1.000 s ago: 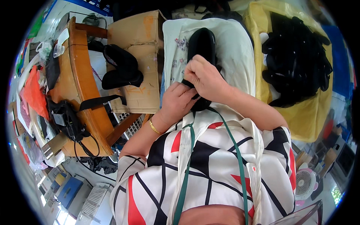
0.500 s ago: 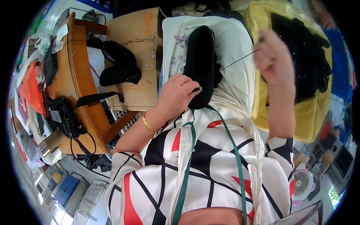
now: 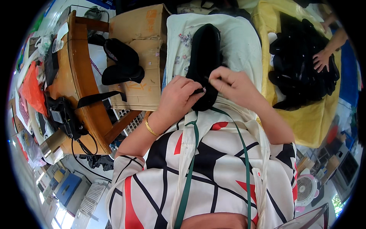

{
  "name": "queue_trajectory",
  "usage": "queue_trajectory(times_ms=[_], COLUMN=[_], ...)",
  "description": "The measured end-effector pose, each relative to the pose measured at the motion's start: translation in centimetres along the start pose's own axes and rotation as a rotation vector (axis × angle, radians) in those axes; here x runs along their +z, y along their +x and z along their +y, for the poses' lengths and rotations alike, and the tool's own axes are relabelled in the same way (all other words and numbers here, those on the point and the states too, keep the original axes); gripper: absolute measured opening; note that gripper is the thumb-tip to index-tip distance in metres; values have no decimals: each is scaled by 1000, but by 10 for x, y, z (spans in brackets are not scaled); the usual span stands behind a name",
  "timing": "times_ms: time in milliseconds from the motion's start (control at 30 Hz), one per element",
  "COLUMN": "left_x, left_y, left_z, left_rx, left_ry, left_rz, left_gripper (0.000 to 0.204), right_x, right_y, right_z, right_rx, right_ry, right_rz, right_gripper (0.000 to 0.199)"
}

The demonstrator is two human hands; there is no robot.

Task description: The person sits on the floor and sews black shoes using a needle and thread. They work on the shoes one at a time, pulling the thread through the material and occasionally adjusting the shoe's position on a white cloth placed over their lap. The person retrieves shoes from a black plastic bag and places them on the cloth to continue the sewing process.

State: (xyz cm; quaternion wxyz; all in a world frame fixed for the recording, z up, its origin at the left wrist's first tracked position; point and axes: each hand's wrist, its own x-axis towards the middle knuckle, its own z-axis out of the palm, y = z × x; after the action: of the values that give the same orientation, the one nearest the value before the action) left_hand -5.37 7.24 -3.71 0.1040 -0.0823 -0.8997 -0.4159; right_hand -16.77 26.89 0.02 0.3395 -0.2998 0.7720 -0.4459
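A black fabric shoe (image 3: 206, 49) lies lengthwise on a white flowered cloth (image 3: 244, 42) spread over my lap. My left hand (image 3: 177, 97) grips the shoe's near end from the left, thumb and fingers pressing a small shiny bead (image 3: 204, 90) against it. My right hand (image 3: 232, 84) is right beside it, fingertips pinched together on a fine needle at the shoe's edge. The needle itself barely shows. A gold bangle (image 3: 150, 128) sits on my left wrist.
A cardboard box (image 3: 141, 23) at the left carries two more black shoes (image 3: 122, 61). A wooden chair (image 3: 82, 76) holds a black strapped bag (image 3: 61, 112). At the right, a yellow cloth (image 3: 320, 122) bears a pile of black shoes (image 3: 297, 61), where another person's hand (image 3: 322, 59) rests.
Half a second ago my right hand was drawn out to the upper right with a taut thread. It has now come back down to the shoe beside my left hand.
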Motion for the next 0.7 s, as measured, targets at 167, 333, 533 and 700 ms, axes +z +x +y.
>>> queue_trajectory(times_ms=[167,333,533,700], left_x=[12,16,17,16], left_y=[-13,-18,-17,-17], left_z=[-9,-12,-12,-12], left_rx=[10,29,58,89], left_ry=[15,-12,-11,3], left_rz=[74,129,162,175], left_gripper=[23,27,30,31], right_x=[13,12,12,13], right_y=[-12,-16,-16,-15], right_z=[-2,-1,-2,-3], right_rx=[-32,-130,-162,-164], right_ry=[-245,-313,-349,-362], right_rz=[-43,-38,-28,-35], right_gripper=[14,11,10,8])
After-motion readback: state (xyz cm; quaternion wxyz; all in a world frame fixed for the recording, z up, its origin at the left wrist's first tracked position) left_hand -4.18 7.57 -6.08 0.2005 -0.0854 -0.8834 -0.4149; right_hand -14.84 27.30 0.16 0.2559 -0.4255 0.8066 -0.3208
